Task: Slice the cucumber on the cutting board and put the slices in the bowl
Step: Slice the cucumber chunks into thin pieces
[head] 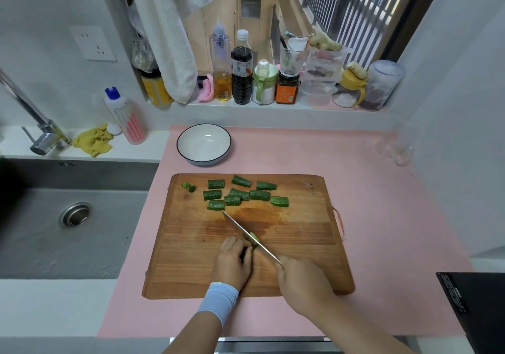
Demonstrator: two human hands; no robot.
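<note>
the left hand (233,258) is curled over the last stub of the cucumber (254,240), pinning it to the cutting board (191,258) near the front edge. the right hand (300,280) is wrapped round the handle of the knife (246,233), whose blade lies across the stub, right against the left fingertips.

the main risk i see is a nicked finger. very little of the stub shows past the fingers, so there is hardly any room between blade and fingers, and how the fingertips are tucked can't be made out. a downward push on such a short, rounded piece could also make it roll or squirt out sideways, and the darker patch on the board beside it looks wet, which wouldn't help.

the knife tip reaches almost to the nearest of the cut pieces (240,193), which lie in a loose cluster toward the far side of the board. a forward stroke could knock that piece out of the group.

nothing green shows in the bowl (203,144), which sits just past the board's far edge on the pink mat (369,203), so the whole transfer is left to do. a hasty scoop could drop chunks onto the mat or toward the sink (68,230) at the left, or sweep in the two small end bits (188,187) at the far left corner.
</note>
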